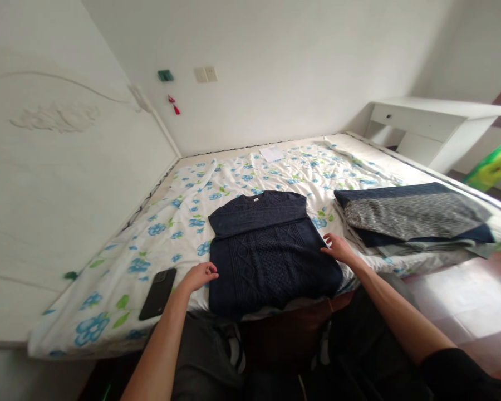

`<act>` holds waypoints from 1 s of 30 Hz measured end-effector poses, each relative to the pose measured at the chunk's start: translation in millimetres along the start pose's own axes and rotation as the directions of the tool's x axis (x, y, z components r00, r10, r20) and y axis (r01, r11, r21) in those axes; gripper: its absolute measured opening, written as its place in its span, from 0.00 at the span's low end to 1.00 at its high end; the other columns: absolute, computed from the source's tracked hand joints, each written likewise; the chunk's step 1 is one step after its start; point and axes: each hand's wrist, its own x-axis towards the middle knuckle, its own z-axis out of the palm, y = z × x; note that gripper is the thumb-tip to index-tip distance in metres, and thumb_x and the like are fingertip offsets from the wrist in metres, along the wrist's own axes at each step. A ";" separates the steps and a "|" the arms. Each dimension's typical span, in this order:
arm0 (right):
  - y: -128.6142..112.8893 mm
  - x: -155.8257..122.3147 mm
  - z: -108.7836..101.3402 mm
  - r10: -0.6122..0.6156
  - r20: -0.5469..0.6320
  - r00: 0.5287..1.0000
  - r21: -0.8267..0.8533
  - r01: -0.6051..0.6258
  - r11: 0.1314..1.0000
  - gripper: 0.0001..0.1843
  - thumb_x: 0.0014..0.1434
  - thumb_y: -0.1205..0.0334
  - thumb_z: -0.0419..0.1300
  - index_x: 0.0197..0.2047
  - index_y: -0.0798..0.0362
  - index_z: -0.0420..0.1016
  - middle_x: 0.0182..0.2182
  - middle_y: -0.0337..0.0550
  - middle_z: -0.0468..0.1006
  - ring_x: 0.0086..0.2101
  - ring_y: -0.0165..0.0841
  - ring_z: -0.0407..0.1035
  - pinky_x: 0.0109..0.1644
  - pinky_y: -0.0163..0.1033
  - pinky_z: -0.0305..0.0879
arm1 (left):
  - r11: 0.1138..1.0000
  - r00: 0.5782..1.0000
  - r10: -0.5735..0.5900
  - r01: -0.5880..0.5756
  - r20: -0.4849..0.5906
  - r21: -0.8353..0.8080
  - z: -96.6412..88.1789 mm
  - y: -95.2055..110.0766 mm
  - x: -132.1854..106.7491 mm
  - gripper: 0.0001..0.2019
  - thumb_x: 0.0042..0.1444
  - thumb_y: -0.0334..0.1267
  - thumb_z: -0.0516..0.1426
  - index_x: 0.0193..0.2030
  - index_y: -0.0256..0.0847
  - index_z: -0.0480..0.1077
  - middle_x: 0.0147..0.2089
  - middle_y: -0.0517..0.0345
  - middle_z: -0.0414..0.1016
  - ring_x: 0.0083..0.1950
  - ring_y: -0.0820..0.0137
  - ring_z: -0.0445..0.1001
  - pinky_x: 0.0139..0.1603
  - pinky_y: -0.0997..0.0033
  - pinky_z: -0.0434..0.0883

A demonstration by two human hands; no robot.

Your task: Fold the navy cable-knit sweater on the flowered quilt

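Note:
A dark navy cable-knit sweater (pixel 271 259) lies flat in front of me, its collar away from me. Its sleeves are folded in across the upper body, and the hem reaches the bed's near edge. At the sweater's left side is my left hand (pixel 201 275), fingers loosely curled with a small gap, no cloth visibly gripped. My right hand (pixel 338 248) is at the opposite side edge, fingers apart, fingertips at or just over the knit. Whether either hand presses on the fabric is hard to tell.
A black phone (pixel 157 294) lies left of the sweater on the flowered bedsheet (pixel 154 229). Folded knitwear (pixel 413 214), grey and navy, is stacked to the right. White paper (pixel 271 153) lies near the back wall. A white desk (pixel 426 125) stands beyond the bed's right side.

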 end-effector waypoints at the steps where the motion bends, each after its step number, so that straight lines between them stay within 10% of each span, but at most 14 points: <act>1: -1.6 -6.7 2.3 -0.074 -0.071 0.995 -0.022 0.073 0.997 0.19 0.63 0.58 0.73 0.56 0.50 0.80 0.48 0.48 0.86 0.43 0.39 0.80 0.53 0.41 0.74 | 0.999 0.998 0.054 -0.054 0.033 0.003 6.3 8.5 -7.5 0.20 0.54 0.56 0.62 0.44 0.43 0.79 0.37 0.57 0.83 0.42 0.60 0.82 0.45 0.67 0.71; 8: -7.8 -34.7 15.9 -0.192 0.194 0.962 -0.123 0.219 0.968 0.18 0.56 0.56 0.77 0.49 0.50 0.85 0.44 0.46 0.87 0.44 0.41 0.80 0.50 0.39 0.71 | 0.979 0.966 0.157 -0.179 0.206 0.093 44.0 52.5 -36.1 0.12 0.51 0.45 0.66 0.41 0.45 0.78 0.35 0.62 0.81 0.39 0.63 0.80 0.41 0.69 0.66; 30: 8.6 -44.4 3.9 0.012 0.248 0.969 -0.252 0.052 0.966 0.03 0.58 0.64 0.72 0.35 0.47 0.90 0.36 0.43 0.90 0.41 0.40 0.83 0.44 0.36 0.69 | 0.959 0.946 0.233 -0.261 0.224 0.107 47.6 60.4 -48.7 0.04 0.50 0.40 0.63 0.32 0.46 0.80 0.33 0.59 0.83 0.37 0.64 0.79 0.38 0.69 0.65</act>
